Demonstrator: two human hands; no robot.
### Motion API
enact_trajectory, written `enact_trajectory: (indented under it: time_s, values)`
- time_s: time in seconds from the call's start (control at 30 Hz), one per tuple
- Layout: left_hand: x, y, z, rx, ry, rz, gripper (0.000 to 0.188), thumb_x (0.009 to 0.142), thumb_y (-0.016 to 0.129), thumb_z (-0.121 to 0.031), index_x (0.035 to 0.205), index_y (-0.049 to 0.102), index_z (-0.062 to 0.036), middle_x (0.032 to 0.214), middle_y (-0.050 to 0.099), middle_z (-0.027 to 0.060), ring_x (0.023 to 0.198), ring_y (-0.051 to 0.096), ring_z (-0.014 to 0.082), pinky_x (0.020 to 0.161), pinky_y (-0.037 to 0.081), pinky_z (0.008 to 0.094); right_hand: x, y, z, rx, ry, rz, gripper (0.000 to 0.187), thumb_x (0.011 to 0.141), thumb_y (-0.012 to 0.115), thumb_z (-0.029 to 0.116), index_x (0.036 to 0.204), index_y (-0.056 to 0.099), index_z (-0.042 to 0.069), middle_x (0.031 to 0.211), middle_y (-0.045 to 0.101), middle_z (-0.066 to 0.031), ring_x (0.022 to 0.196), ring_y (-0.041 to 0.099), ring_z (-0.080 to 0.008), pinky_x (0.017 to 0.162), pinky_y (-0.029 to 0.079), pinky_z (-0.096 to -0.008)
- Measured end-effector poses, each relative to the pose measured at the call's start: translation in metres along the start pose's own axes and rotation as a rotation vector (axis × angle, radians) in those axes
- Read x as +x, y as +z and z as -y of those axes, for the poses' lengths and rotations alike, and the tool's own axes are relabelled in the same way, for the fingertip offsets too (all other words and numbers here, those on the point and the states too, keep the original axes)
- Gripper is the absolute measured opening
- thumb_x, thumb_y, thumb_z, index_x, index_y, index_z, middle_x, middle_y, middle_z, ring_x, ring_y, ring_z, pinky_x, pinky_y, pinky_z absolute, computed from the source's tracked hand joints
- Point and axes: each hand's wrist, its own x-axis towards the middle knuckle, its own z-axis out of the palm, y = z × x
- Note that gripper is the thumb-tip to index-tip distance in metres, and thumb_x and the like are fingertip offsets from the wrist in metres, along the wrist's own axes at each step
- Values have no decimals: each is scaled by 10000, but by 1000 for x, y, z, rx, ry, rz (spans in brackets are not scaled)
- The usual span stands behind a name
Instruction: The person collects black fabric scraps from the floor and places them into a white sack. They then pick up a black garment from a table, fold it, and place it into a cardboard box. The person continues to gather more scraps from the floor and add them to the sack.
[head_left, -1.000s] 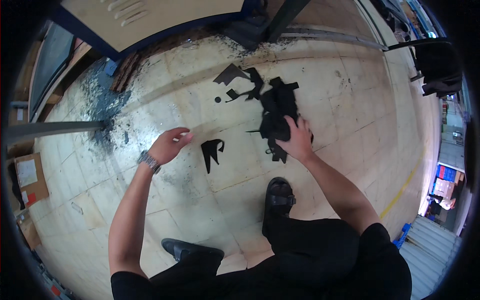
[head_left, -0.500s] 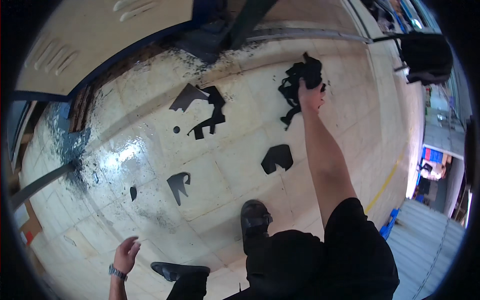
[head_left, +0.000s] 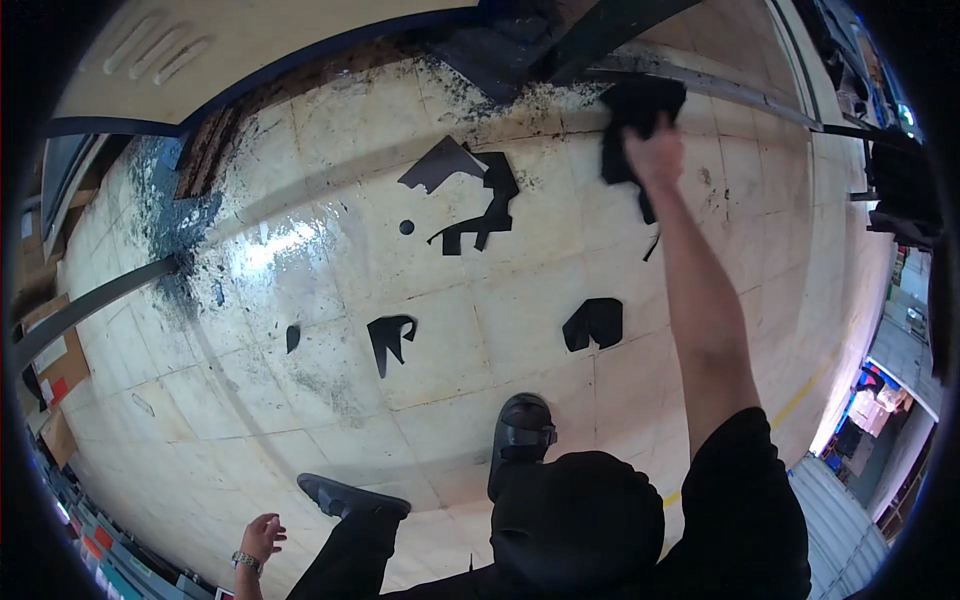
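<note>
At the far right of the floor, my right hand [head_left: 656,157] is closed on a bunch of black scraps [head_left: 640,103]; thin strips hang from it, and motion blurs the hand. My left hand [head_left: 262,538], with a watch on its wrist, is held empty at the lower left, fingers apart. Loose cut pieces lie between them: a dark grey flat scrap [head_left: 446,166] touching a jagged black scrap [head_left: 499,203], a small round black piece [head_left: 406,228], a hooked black scrap [head_left: 390,338], a small pointed scrap [head_left: 293,338] and a notched black scrap [head_left: 593,324].
A beige metal cabinet [head_left: 290,40] with vents stands at the far left. Dark crumbs and a shiny patch [head_left: 275,250] mark the tiled floor. A grey leg [head_left: 95,305] juts in from the left. My shoes [head_left: 522,435] are in front of me; a black chair [head_left: 905,190] is at right.
My right hand has moved farther away with the black scraps, which now look gathered up off the floor. My left hand has dropped lower, and the whole view has shifted.
</note>
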Motion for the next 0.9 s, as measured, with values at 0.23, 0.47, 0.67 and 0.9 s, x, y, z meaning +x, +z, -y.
enact_trajectory:
  time_s: [0.23,0.47,0.67,0.9]
  values:
    - [-11,21,-47,-120,215,-16,397,1027,563,-334,1342,565,-93,1004,718,106,917,713,204,747,573,342,-82,9,105,1,-247,-20,734,772,740,433,1433,485,245,1494,413,-199,1291,449,-477,946,406,-689]
    - [-6,32,-35,-129,162,110,426,1017,580,-328,1369,544,-92,1060,713,115,948,708,206,758,574,346,-91,5,131,-56,-353,16,695,768,729,463,1369,536,171,1443,469,-160,1276,487,-436,930,437,-666]
    - [8,18,-35,-117,207,15,401,1023,565,-298,1371,547,-101,1054,714,96,954,701,200,776,562,349,-155,1,175,54,-595,231,682,762,732,373,1367,548,119,1331,554,-190,1222,551,-408,970,494,-537]
    - [-13,17,-74,-80,333,-35,412,1018,585,-309,1369,555,-96,1051,710,82,955,692,174,759,548,317,-202,20,280,360,-740,412,748,768,706,390,1438,504,126,1499,460,-205,1346,492,-345,1105,426,-452]
